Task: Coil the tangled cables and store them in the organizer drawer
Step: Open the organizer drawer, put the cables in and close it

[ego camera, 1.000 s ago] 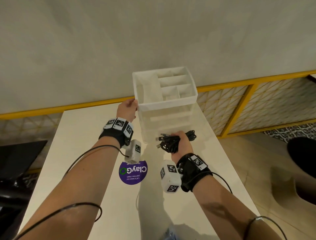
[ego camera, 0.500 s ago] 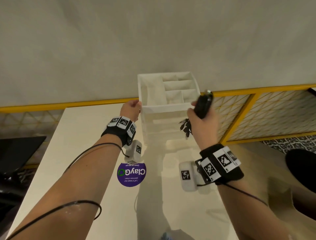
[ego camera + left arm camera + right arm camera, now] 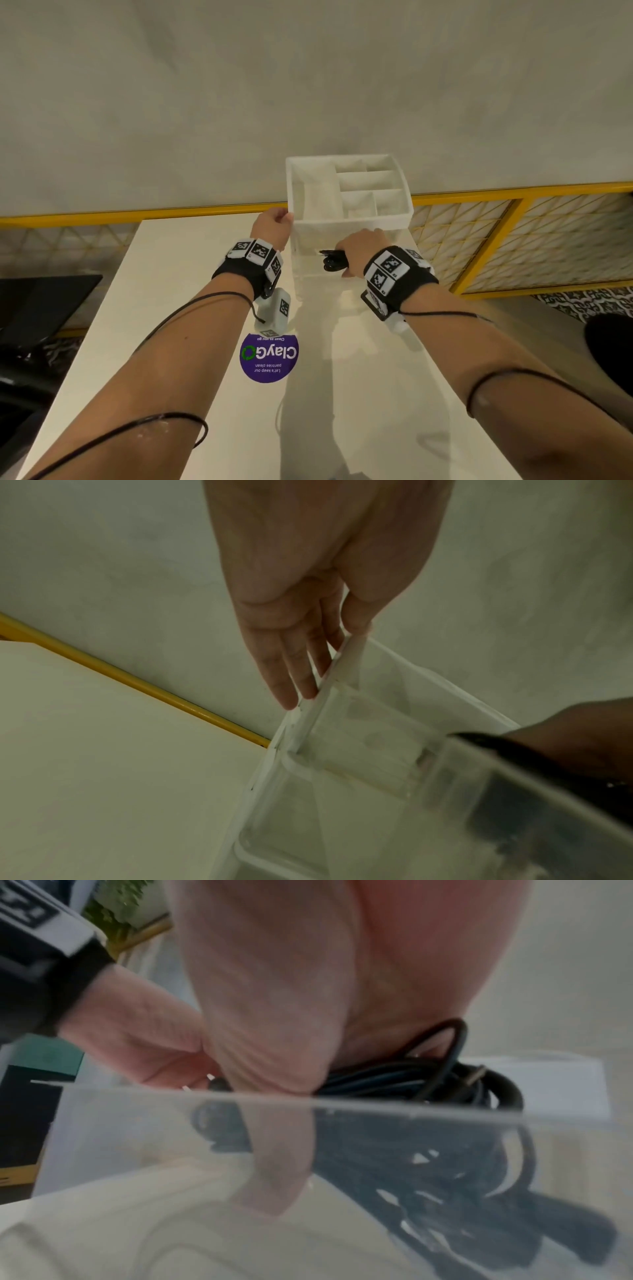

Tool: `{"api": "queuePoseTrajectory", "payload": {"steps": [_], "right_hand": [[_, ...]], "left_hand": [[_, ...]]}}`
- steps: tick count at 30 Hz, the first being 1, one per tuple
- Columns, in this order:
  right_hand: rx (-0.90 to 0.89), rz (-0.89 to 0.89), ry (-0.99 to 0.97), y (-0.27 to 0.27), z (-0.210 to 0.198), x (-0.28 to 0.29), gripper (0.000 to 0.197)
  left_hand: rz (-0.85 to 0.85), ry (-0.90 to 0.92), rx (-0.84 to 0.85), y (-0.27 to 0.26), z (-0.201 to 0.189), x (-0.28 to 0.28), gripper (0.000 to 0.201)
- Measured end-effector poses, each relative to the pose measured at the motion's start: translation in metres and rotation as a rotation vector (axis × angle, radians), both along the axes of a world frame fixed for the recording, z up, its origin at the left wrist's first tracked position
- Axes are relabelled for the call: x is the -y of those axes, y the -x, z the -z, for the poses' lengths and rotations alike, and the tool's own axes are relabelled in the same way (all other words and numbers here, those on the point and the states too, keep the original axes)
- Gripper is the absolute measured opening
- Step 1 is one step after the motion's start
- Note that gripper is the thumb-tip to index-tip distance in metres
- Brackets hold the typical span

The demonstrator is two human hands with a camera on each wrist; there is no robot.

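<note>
Curled round the coiled cables (image 3: 334, 262), our right hand (image 3: 356, 251) lowers them into the open drawer (image 3: 308, 270) at the worktop's far edge; left wrist: our left hand (image 3: 322, 588) pinches the organizer (image 3: 346, 666) rim; right wrist: loops (image 3: 428, 1074) straddle the drawer front and may snag there

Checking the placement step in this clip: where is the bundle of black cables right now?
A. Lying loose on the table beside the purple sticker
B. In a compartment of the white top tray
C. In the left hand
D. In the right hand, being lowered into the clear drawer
D: the right hand grips the black cables, which sit partly behind the clear drawer wall in the right wrist view.
</note>
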State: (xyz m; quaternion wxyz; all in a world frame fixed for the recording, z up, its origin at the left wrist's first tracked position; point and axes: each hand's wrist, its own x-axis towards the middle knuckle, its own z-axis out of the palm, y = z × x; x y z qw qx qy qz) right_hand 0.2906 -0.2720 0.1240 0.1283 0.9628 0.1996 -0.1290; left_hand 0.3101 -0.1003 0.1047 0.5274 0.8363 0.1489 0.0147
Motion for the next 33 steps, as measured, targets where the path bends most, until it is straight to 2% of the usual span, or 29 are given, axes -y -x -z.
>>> {"api": "queuePoseTrajectory", "payload": {"steps": [2,5,7,11,14,19,23,27,33], "right_hand": [[-0.015,-0.014,-0.068,-0.003,0.007,0.001,0.037],[-0.131,0.086,-0.226,-0.006,0.017,0.005,0.067],[-0.177,0.132,-0.283,-0.006,0.021,0.008,0.074],[-0.198,0.058,-0.353,0.001,0.021,0.018,0.049],[-0.107,0.062,-0.554,0.002,0.028,0.034,0.046],[0.088,0.037,-0.73,0.016,0.036,0.066,0.044],[0.06,-0.036,-0.635,0.029,0.043,0.083,0.056],[0.064,-0.066,-0.569,0.025,0.05,0.084,0.052],[0.058,-0.056,-0.569,0.02,0.047,0.083,0.051]], "left_hand": [[0.004,-0.005,0.004,-0.001,0.001,-0.001,0.037],[0.008,-0.013,0.012,-0.001,0.002,-0.001,0.036],[0.006,-0.016,0.014,-0.001,0.002,0.0,0.037],[0.0,-0.012,0.004,0.001,0.0,0.001,0.037],[-0.004,-0.005,0.004,0.002,-0.001,0.002,0.037],[-0.008,0.005,0.015,0.003,-0.001,0.004,0.037],[0.038,-0.028,0.027,0.006,-0.004,0.009,0.045],[0.103,-0.051,0.008,0.007,-0.004,0.01,0.044],[0.183,-0.212,0.064,0.002,-0.005,0.008,0.037]]}}
